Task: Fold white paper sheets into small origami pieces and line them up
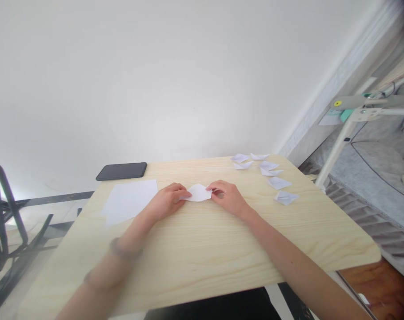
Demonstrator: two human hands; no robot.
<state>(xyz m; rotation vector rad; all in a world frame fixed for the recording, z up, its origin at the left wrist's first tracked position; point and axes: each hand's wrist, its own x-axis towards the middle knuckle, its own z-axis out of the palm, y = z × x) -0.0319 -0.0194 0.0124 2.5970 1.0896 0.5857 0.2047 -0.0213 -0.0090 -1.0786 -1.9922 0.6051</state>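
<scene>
A small folded piece of white paper (pixel 199 193) lies between my hands over the middle of the table. My left hand (pixel 169 201) pinches its left end, thumb and fingers closed on the edge. At the opposite end, the thumb and fingertips of my right hand (pixel 229 198) grip the right corner. Flat white paper sheets (pixel 130 201) rest on the table just left of my left hand. Several folded paper boats (pixel 279 182) stand in a loose group beyond my right hand, toward the back right.
A black smartphone (pixel 122 171) lies at the back left corner of the light wooden table (pixel 202 258). Behind the table rises a white wall (pixel 188 80). A black chair (pixel 8 213) is at the left, a white metal frame (pixel 342 146) at the right.
</scene>
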